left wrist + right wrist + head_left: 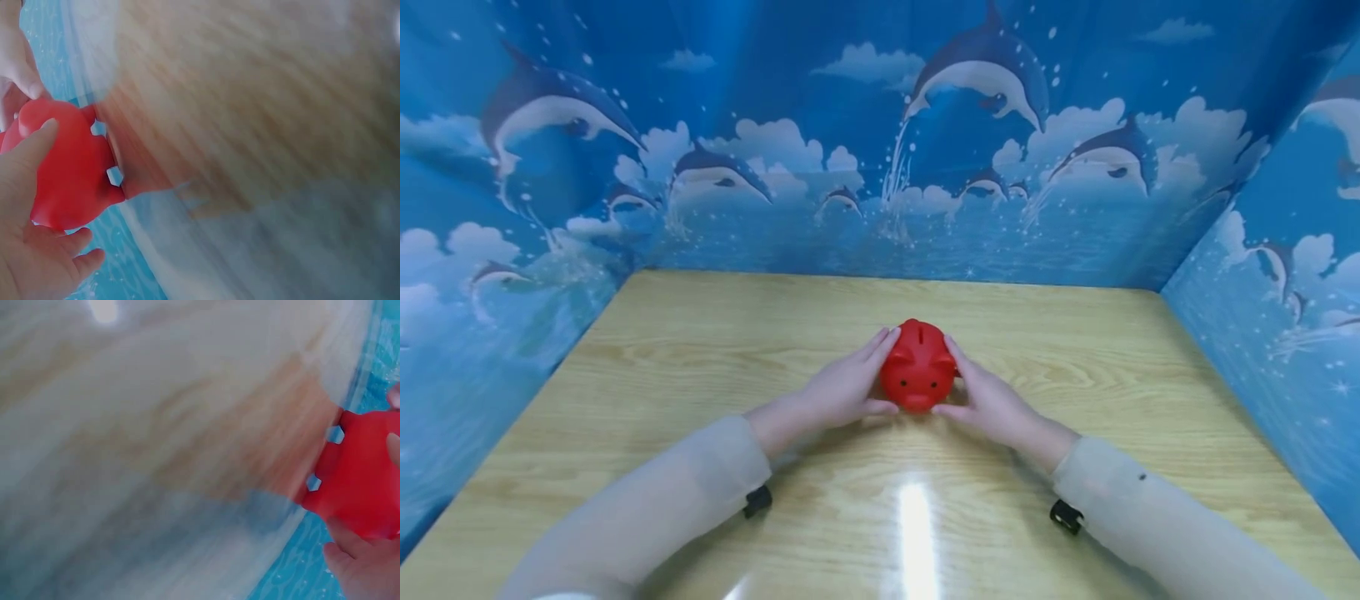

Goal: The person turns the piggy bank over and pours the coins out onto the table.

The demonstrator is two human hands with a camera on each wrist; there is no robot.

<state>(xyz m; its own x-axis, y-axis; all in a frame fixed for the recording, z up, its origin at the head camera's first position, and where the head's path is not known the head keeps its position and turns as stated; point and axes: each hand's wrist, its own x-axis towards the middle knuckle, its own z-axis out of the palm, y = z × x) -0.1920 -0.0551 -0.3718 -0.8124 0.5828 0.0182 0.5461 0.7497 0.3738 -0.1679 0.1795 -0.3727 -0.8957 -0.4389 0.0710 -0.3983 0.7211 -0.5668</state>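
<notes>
A red piggy bank (917, 367) stands near the middle of the wooden table, its snout and two dark eyes facing me and a coin slot on its back. My left hand (848, 385) holds its left side, thumb toward the front and fingers farther back. On the opposite side, my right hand (996, 404) holds it the same way. The left wrist view shows the left thumb lying across the red body (78, 162) and the stubby feet at the tabletop. In the right wrist view, right-hand fingers (350, 544) reach behind the bank, which is partly cut off.
The light wood-grain table (737, 325) carries a bright glare strip near its front. Blue curtains (790, 225) printed with dolphins and clouds enclose the back and both sides. Small black devices (758, 501) sit at the cuffs of both pale sleeves.
</notes>
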